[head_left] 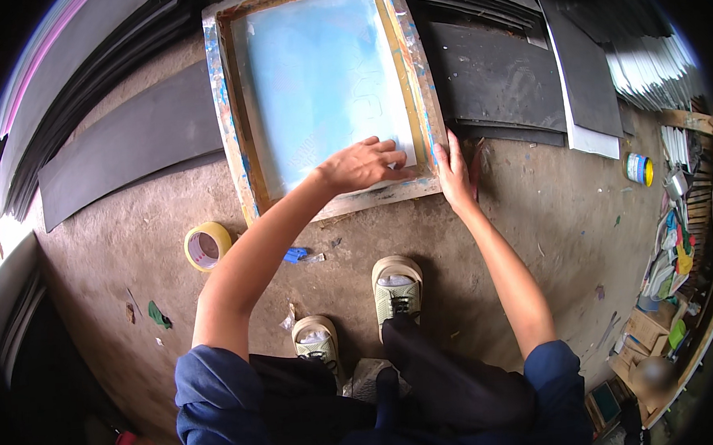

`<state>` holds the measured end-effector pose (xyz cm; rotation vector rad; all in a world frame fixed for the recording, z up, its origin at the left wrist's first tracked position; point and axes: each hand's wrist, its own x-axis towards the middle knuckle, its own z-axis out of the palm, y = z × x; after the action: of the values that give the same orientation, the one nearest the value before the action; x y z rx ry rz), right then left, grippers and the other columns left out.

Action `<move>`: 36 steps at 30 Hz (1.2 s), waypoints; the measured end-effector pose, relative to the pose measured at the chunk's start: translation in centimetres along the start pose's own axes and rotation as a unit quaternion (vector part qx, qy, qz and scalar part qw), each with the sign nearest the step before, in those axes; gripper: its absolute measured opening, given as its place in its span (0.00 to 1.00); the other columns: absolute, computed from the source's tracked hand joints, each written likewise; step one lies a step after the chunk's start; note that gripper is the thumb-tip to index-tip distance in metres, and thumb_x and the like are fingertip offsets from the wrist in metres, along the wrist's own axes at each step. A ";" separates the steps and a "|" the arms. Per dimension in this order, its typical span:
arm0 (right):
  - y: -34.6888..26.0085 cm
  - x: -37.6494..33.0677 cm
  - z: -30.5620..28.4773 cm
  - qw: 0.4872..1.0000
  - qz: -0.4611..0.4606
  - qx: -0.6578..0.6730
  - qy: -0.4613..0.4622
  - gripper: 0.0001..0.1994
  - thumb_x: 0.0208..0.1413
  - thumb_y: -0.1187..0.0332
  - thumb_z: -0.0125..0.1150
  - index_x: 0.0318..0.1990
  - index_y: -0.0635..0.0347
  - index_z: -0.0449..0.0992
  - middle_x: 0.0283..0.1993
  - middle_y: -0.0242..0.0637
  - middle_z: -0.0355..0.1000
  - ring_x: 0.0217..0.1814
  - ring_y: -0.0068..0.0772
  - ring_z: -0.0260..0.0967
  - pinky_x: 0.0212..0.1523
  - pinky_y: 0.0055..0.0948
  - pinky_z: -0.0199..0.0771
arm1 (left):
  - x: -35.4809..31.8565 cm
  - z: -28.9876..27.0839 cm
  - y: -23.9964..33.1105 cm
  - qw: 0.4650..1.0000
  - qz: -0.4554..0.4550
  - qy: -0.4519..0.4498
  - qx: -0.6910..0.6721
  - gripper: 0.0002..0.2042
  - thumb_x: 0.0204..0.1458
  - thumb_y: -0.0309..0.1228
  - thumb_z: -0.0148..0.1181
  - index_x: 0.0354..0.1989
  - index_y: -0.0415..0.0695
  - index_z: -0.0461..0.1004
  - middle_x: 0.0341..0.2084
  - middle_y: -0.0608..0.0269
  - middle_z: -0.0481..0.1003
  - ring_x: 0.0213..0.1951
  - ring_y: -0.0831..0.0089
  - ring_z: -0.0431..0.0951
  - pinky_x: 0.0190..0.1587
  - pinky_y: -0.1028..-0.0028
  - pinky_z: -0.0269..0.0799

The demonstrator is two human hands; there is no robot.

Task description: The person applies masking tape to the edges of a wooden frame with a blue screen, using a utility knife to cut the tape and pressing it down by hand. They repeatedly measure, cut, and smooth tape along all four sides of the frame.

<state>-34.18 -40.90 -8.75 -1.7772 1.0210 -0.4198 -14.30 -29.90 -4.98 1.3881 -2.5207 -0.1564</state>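
Observation:
A screen printing frame [223, 108] with paint-stained wooden sides and a pale blue mesh [308, 72] lies in front of me, tilting slightly. Faint raised-looking marks show on the mesh's right part. My left hand [363, 164] rests over the mesh's near right corner, its bent fingers somewhat apart and touching the surface by the inner edge; nothing is visible in them. Around the frame's near right outer side is my right hand [453, 173], thumb on the top of the wood and fingers along the outside.
A roll of yellowish tape [207, 246] stands left of my arm. Dark sheets [135, 145] lie left, with more dark sheets [498, 78] at right. A paint can [638, 170] lies far right. Blue scraps [295, 255] litter the concrete floor [533, 213] near my shoes [398, 289].

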 end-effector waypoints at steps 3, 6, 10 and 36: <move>-0.4 -0.2 0.1 1.000 0.011 0.012 0.000 0.29 0.60 0.53 0.44 0.60 0.66 0.53 0.60 0.53 0.56 0.63 0.46 0.53 0.60 0.35 0.53 | 1.0 0.3 0.5 1.000 0.002 0.007 -0.003 0.16 0.51 0.31 0.45 0.49 0.57 0.70 0.38 0.71 0.67 0.42 0.75 0.67 0.43 0.75 0.66; -0.6 0.0 0.1 1.000 0.000 0.006 0.006 0.29 0.60 0.54 0.45 0.60 0.66 0.53 0.60 0.53 0.57 0.62 0.46 0.54 0.59 0.35 0.54 | 1.9 0.6 1.0 0.997 -0.046 -0.022 -0.051 0.16 0.52 0.30 0.44 0.48 0.57 0.70 0.41 0.70 0.68 0.45 0.73 0.67 0.46 0.73 0.66; -0.6 0.1 0.3 1.000 0.003 0.027 0.005 0.27 0.60 0.55 0.46 0.60 0.65 0.53 0.59 0.53 0.58 0.61 0.45 0.56 0.58 0.35 0.55 | 3.1 0.9 1.4 0.987 -0.105 -0.047 -0.116 0.14 0.51 0.29 0.45 0.42 0.57 0.74 0.40 0.69 0.68 0.46 0.73 0.67 0.48 0.72 0.66; -1.0 0.1 0.3 0.999 0.006 0.045 0.001 0.28 0.59 0.53 0.46 0.59 0.66 0.53 0.57 0.53 0.60 0.60 0.45 0.58 0.56 0.34 0.57 | -0.5 1.9 -0.9 0.984 0.051 0.054 0.164 0.24 0.49 0.32 0.44 0.58 0.67 0.61 0.33 0.72 0.58 0.41 0.75 0.60 0.44 0.73 0.60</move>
<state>-33.50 -40.70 -8.01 -1.6901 0.9982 -0.4548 -13.83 -29.99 -7.07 1.3312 -2.6014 0.3584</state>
